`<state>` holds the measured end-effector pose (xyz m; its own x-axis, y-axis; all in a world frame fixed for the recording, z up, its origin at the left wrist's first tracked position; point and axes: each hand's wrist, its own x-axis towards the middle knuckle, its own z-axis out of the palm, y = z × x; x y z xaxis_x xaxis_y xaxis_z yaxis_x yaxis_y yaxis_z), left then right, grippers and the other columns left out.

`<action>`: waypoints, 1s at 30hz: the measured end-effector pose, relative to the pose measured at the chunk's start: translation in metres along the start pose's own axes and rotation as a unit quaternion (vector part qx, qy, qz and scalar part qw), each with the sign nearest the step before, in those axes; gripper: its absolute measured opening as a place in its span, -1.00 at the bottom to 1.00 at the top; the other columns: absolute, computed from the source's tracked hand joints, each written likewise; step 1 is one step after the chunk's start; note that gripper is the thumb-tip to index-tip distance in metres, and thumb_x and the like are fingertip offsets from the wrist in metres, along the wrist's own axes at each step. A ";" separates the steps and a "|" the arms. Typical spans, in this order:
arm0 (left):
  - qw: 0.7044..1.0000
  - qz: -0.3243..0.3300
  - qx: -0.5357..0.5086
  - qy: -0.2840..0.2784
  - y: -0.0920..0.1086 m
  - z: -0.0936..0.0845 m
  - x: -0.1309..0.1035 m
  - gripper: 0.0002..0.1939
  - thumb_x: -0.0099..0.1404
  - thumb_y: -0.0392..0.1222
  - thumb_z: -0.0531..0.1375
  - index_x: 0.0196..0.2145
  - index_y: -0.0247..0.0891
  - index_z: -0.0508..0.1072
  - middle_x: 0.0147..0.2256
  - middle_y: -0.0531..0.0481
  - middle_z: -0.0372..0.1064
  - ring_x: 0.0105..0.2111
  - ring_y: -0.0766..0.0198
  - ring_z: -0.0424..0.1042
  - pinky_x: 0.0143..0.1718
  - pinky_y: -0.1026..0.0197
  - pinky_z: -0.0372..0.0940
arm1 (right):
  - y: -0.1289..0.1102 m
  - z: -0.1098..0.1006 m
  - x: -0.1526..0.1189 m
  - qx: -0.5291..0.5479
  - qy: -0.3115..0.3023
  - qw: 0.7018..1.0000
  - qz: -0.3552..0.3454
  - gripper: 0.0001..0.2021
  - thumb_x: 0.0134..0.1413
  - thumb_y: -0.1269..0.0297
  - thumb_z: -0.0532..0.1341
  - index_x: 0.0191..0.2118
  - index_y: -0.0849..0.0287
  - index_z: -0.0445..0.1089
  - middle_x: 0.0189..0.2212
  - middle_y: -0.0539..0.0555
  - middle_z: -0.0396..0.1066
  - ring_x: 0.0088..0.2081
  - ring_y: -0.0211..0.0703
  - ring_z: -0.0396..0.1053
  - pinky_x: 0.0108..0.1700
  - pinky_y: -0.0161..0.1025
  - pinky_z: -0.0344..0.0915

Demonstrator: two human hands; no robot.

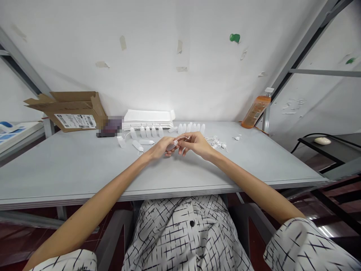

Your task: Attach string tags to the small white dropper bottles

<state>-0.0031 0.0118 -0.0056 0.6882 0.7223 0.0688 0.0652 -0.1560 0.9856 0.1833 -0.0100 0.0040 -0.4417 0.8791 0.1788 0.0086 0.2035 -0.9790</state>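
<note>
Both hands meet above the middle of the grey table. My left hand is closed around a small translucent white bottle. Close against it, my right hand pinches a thin white strap at the bottle's top. Behind the hands stand several small white bottles, with more in a second group to the right. A few others lie on their sides left of my left hand. A pile of small white caps with straps rests just right of my right hand.
An open cardboard box and a dark pixelated item sit at the back left, beside stacked white sheets. An orange drink bottle leans at the back right. One loose cap lies nearer.
</note>
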 end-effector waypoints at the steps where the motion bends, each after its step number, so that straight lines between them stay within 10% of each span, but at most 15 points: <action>1: 1.000 0.002 0.005 0.001 0.000 0.000 0.000 -0.76 0.22 -0.06 0.03 -0.44 -0.29 0.29 -0.45 -0.05 0.30 -0.55 0.38 0.06 -0.56 0.29 0.02 | 0.000 0.000 0.000 -0.001 0.001 1.000 0.000 -0.82 -0.02 0.28 0.34 -0.27 0.26 0.54 -0.43 0.08 0.51 -0.47 -0.20 0.49 -0.47 -0.26 0.44; 21: 0.978 0.110 0.171 0.034 -0.006 -0.004 0.001 -0.71 0.32 -0.08 -0.09 -0.41 -0.27 0.29 -0.43 -0.04 0.26 -0.44 0.26 0.16 -0.39 0.17 0.08 | -0.009 -0.001 -0.005 0.012 -0.004 1.000 0.021 -0.64 -0.05 0.11 0.43 -0.20 0.24 0.46 -0.39 0.11 0.54 -0.47 -0.13 0.54 -0.42 -0.19 0.50; 30: 0.919 0.192 0.336 0.078 -0.001 -0.002 0.000 -0.78 0.32 -0.26 -0.09 -0.46 -0.24 0.22 -0.37 -0.05 0.23 -0.33 0.20 0.18 -0.22 0.11 0.17 | -0.007 -0.002 -0.003 0.020 0.009 0.999 0.027 -0.63 -0.08 0.10 0.45 -0.23 0.23 0.43 -0.39 0.09 0.53 -0.48 -0.12 0.55 -0.45 -0.21 0.50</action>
<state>-0.0046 0.0126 -0.0063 0.6457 0.6062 0.4643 0.3056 -0.7624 0.5704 0.1868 -0.0129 0.0102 -0.4247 0.8964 0.1269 -0.0045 0.1380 -0.9904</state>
